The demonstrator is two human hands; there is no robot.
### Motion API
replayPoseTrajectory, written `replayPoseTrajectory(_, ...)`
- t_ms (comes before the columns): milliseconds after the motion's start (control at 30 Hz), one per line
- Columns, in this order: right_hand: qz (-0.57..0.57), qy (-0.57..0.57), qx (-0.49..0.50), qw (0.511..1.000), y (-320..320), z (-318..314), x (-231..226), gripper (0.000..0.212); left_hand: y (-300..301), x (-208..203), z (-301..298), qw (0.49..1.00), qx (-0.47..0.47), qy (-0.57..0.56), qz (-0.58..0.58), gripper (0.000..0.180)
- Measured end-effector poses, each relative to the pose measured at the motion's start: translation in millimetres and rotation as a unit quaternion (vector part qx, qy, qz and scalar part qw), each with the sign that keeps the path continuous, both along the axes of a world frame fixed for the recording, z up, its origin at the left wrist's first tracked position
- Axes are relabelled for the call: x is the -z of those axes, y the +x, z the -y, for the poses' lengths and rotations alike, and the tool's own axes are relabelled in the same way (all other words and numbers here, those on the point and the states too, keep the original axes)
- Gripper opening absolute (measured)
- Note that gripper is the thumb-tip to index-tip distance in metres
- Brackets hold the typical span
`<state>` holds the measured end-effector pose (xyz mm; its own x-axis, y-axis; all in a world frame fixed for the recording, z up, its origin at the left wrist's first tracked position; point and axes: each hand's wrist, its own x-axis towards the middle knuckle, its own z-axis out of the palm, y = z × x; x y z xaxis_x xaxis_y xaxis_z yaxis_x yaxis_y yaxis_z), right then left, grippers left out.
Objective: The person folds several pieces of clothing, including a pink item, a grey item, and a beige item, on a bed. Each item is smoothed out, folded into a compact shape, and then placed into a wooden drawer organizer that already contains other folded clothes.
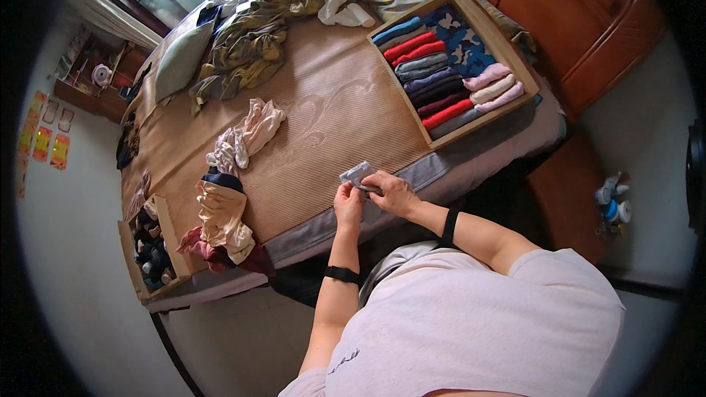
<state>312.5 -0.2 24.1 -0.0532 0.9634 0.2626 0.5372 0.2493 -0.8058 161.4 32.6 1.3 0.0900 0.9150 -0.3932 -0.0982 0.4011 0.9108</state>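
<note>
Both my hands meet over the near edge of the bed around a small light-grey folded cloth [357,174], whose exact kind I cannot make out. My left hand [348,206] pinches its lower left side, and my right hand [391,194] has its fingers closed on the right side. To the left lies a loose heap of garments: a beige one [223,213], a white one [229,151] and a pale pink one [261,129]. A wooden drawer tray [448,137] at the right holds rows of folded clothes in red, blue, grey, dark and pink.
A brown woven mat [316,117] covers the bed. A smaller wooden box [173,239] with dark rolled items stands at the left corner. Farther back lie a crumpled olive blanket [246,48] and a grey pillow [184,59]. The brown headboard [559,22] rises at the right.
</note>
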Motion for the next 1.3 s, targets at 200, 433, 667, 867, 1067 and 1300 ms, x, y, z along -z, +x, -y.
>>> replayPoseTrajectory(200,0.061,0.034,-0.052,0.996,1,-1,4,0.035,1,18,-3,0.99,-0.07,0.09,-0.082,0.015)
replayPoseTrajectory(433,0.314,0.066,-0.147,0.936,-4,-9,20,0.032,11,-16,10,0.931,-0.047,0.227,-0.282,0.016)
replayPoseTrajectory(667,0.19,-0.142,-0.1,0.966,-18,-26,24,0.029,8,-30,12,0.877,0.031,0.319,-0.357,0.014)
replayPoseTrajectory(867,-0.1,-0.276,-0.026,0.956,-11,-42,41,0.034,3,-36,27,0.814,0.045,0.266,-0.514,0.017)
replayPoseTrajectory(1067,-0.433,-0.385,-0.005,0.815,-22,-40,26,0.024,-26,-2,39,0.875,-0.004,0.213,-0.434,0.012)
replayPoseTrajectory(1300,-0.317,-0.28,0.005,0.906,-33,-38,38,0.027,-45,-8,43,0.991,0.031,0.054,-0.122,0.017)
